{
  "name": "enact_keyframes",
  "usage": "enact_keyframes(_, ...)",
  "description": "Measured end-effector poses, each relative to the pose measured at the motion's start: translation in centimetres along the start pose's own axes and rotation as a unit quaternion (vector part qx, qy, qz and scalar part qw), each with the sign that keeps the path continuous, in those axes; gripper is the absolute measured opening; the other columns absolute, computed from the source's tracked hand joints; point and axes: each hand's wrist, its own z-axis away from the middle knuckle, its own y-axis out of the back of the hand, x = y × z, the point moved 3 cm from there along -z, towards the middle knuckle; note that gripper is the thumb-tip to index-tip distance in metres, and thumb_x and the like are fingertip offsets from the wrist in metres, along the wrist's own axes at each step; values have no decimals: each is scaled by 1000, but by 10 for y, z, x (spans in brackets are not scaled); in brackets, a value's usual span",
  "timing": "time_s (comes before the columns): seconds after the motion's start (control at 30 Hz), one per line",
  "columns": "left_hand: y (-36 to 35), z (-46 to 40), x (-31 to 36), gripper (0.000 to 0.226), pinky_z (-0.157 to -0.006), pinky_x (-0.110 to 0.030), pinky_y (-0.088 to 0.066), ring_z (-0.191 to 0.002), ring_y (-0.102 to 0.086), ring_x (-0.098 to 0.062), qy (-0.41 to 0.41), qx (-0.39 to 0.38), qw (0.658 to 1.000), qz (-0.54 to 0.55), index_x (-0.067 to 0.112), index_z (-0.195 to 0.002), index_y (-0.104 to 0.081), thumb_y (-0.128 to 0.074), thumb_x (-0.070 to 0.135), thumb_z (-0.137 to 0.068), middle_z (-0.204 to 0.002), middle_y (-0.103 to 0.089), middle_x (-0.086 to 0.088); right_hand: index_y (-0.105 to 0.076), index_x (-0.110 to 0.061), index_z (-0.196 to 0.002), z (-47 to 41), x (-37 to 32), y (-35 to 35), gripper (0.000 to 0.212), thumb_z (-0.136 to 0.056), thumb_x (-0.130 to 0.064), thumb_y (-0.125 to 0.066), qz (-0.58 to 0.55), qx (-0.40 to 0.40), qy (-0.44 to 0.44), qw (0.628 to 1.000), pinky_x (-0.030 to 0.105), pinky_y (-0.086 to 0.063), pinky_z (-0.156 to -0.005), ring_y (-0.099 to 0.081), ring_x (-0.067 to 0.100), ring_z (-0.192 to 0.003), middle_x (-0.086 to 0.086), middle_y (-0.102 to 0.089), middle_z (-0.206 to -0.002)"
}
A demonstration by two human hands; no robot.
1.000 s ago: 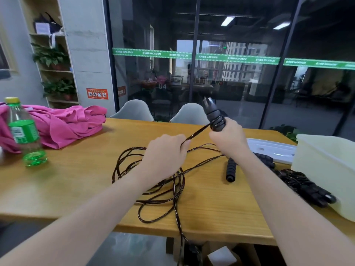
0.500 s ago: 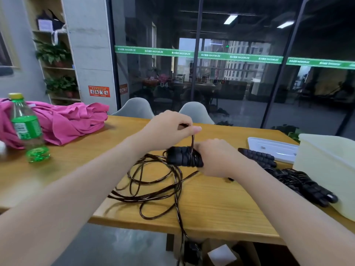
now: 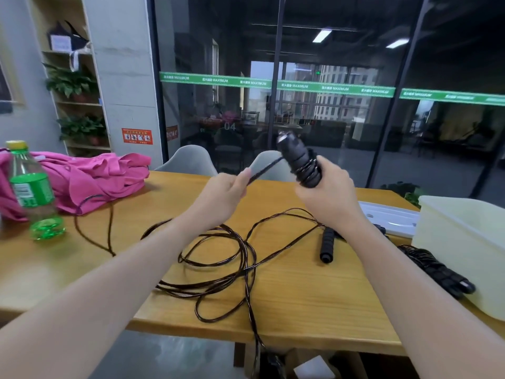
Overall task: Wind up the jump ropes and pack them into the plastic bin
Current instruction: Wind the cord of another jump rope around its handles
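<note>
The biggest risk, I think, is a tangle. The loose cord (image 3: 218,258) lies on the counter (image 3: 314,310) in many crossed loops, and one strand hangs over the near edge at about 6 o'clock. If the left hand (image 3: 221,195) pulls the cord fast, a loop may close into a knot, or the hanging part may catch under the counter. A second risk is that the turns already wound on the handle (image 3: 300,165) slip off, because the handle is tilted and the wraps sit close to the right hand (image 3: 328,198), with little room. If the tension drops, they may loosen. Also, one loop reaches out toward the green bottle (image 3: 32,198) at 9 o'clock and lies beside the pink cloth (image 3: 90,176); a strong pull could drag the cord against the bottle and tip it.

The right hand is curled firmly around the lower part of the black handle and holds it up above the counter, its top end pointing to about 11 o'clock. The left hand pinches the cord between thumb and fingers, just to the left of the handle, at its 9 o'clock, and the short piece between the two hands looks tight. The rest of this rope lies below both hands, toward 6 o'clock. Its second handle (image 3: 326,244) lies flat on the counter under the right wrist. Another rope, already wound (image 3: 434,269), rests at 4 o'clock, touching the wall of the plastic bin (image 3: 464,242), not yet inside it. The white lid (image 3: 390,217) lies behind it.
</note>
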Motion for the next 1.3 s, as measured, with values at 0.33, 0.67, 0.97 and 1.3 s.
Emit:
enact_keyframes(0.33, -8, 55, 54, 45, -49, -25, -31, -53, -46, -8, -249, 44, 909, -332, 30, -69, -36, -30, 53, -107, -58, -45, 10, -52, -19, -108, 3, 28, -39, 23, -88, -26, -62, 359, -120, -45, 925, 34, -39, -64, -52, 27, -76, -1, -50, -81)
enact_keyframes(0.67, 15, 0, 17, 55, -55, -22, -42, -56, -50, -15, -143, -66, 987, -36, 13, -68, -66, -64, 66, -84, -60, -55, -6, -61, -24, -107, 35, 9, -34, 27, -81, -33, -55, 209, -163, 278, 923, 39, -50, -58, -62, 18, -71, -11, -62, -80)
enact_keyframes(0.97, 4, -9, 37, 41, -52, -25, -38, -52, -40, -11, -7, -116, 981, 153, 25, -69, -51, -45, 30, -110, -61, -45, 4, -63, -27, -104, 33, 1, -24, 25, -80, -27, -71, -85, -29, 118, 989, 35, -52, -62, -61, 9, -71, -15, -65, -77)
enact_keyframes(1.3, -18, 39, 42, 40, -53, -29, -45, -58, -56, -10, -151, 41, 961, -228, 24, -85, -56, -34, 48, -108, -64, -56, 7, -53, -21, -108, -5, 41, -22, 25, -86, -27, -63, 205, -24, -118, 971, 34, -43, -63, -58, 29, -76, 5, -65, -88)
